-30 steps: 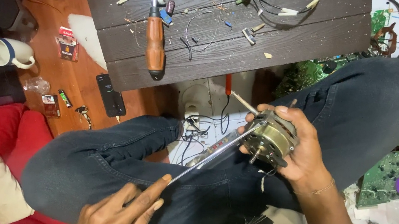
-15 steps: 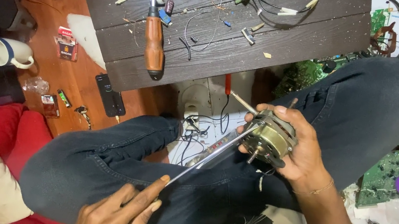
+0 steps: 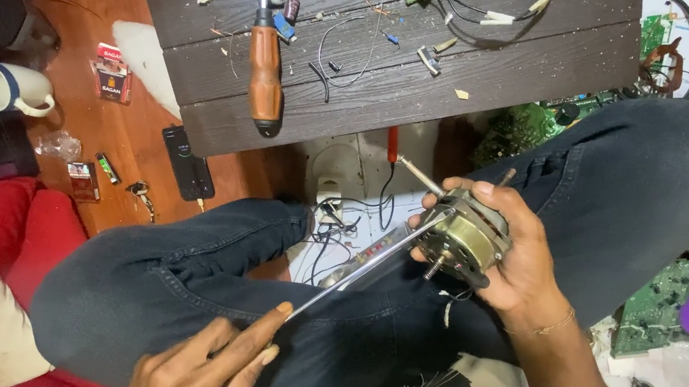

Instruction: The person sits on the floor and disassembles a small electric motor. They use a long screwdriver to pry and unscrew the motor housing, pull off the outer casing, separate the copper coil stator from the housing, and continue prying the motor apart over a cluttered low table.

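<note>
Two hands in use, listed left to right. Left hand: I had it closed around the handle end of a long screwdriver, index finger laid along the shaft. Screwdriver: ran up and right, tip at the motor's casing. Small electric motor: sat over my lap, clasped in my right hand. My judgement: the shaft wanted keeping in line with the screw, the motor held dead steady.
</note>
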